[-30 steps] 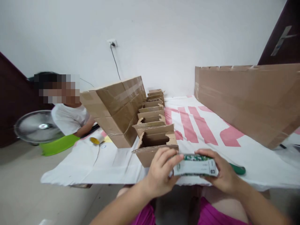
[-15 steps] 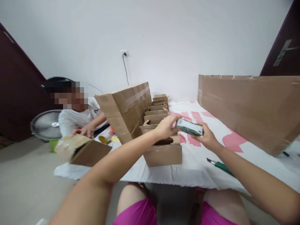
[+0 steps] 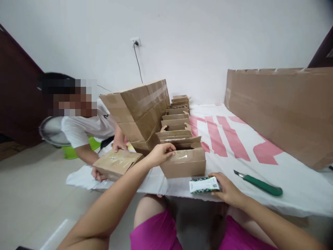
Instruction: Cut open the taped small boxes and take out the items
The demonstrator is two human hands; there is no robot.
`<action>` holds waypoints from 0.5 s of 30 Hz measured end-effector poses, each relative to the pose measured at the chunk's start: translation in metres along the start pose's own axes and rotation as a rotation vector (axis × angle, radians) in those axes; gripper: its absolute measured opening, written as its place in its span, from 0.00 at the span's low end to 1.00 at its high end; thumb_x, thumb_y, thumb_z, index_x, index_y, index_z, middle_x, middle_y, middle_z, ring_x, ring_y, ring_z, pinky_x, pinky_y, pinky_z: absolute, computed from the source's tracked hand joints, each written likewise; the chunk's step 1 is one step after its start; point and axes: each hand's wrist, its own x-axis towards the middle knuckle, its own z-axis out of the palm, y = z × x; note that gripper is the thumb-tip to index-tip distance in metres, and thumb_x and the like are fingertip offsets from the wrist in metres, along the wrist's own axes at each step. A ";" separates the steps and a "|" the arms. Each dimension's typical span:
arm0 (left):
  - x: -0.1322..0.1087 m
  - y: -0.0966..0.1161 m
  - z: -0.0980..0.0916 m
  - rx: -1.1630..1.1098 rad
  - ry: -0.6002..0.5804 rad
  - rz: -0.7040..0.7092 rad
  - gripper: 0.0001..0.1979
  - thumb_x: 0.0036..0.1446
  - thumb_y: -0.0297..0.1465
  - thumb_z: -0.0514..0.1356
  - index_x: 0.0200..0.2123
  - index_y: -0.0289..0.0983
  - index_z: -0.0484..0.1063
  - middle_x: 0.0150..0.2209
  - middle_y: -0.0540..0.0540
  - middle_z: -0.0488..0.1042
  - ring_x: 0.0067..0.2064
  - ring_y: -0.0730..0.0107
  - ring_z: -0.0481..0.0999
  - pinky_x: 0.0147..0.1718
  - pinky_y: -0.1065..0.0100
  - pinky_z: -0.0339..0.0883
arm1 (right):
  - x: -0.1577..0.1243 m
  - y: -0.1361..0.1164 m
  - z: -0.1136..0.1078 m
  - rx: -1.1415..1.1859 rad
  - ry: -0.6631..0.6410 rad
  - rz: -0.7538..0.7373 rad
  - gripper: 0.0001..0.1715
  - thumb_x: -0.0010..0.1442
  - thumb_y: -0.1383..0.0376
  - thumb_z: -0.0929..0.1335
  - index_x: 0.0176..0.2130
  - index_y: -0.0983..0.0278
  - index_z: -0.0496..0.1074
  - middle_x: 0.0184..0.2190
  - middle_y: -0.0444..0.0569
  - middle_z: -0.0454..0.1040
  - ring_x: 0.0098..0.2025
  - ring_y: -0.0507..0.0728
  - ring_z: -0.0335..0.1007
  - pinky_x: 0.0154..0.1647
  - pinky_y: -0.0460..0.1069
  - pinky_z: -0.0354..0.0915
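Note:
My left hand [image 3: 160,153] grips the top left corner of the nearest small cardboard box [image 3: 184,162], fingers curled over its edge. That box stands at the front of a row of several small boxes [image 3: 175,119] running away from me. My right hand [image 3: 227,189] holds a small green and white packet [image 3: 204,184] low at the table's front edge, just right of the box. A green-handled knife [image 3: 261,184] lies on the white cloth to the right of that hand.
A large taped carton [image 3: 137,113] stands left of the row. A long cardboard sheet [image 3: 281,109] leans along the right. Another person at the left holds a flat cardboard box [image 3: 116,163]. A fan [image 3: 52,132] and a wall socket [image 3: 135,41] lie beyond.
My right hand brought the packet down from above the boxes to the table's front edge. My left hand dropped onto the nearest box's corner. The other person shifted their box closer.

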 end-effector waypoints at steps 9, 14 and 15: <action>0.006 -0.014 0.027 0.081 0.068 0.047 0.09 0.56 0.30 0.56 0.39 0.39 0.73 0.42 0.46 0.77 0.44 0.62 0.75 0.46 0.63 0.66 | 0.005 0.029 0.043 -0.185 0.205 0.047 0.35 0.54 0.57 0.70 0.58 0.65 0.62 0.53 0.58 0.69 0.54 0.65 0.65 0.55 0.61 0.64; -0.001 0.015 0.028 0.308 0.143 0.208 0.07 0.60 0.33 0.57 0.39 0.39 0.71 0.41 0.45 0.76 0.47 0.59 0.72 0.49 0.56 0.63 | 0.003 0.028 0.043 -0.185 0.194 0.032 0.34 0.54 0.58 0.70 0.57 0.65 0.63 0.52 0.58 0.70 0.53 0.65 0.66 0.54 0.61 0.64; -0.001 0.022 0.029 0.354 0.130 0.228 0.07 0.59 0.36 0.58 0.39 0.39 0.71 0.41 0.45 0.76 0.46 0.58 0.73 0.49 0.56 0.63 | 0.003 0.028 0.043 -0.187 0.195 0.032 0.34 0.54 0.58 0.70 0.57 0.65 0.63 0.51 0.58 0.70 0.52 0.65 0.66 0.54 0.61 0.64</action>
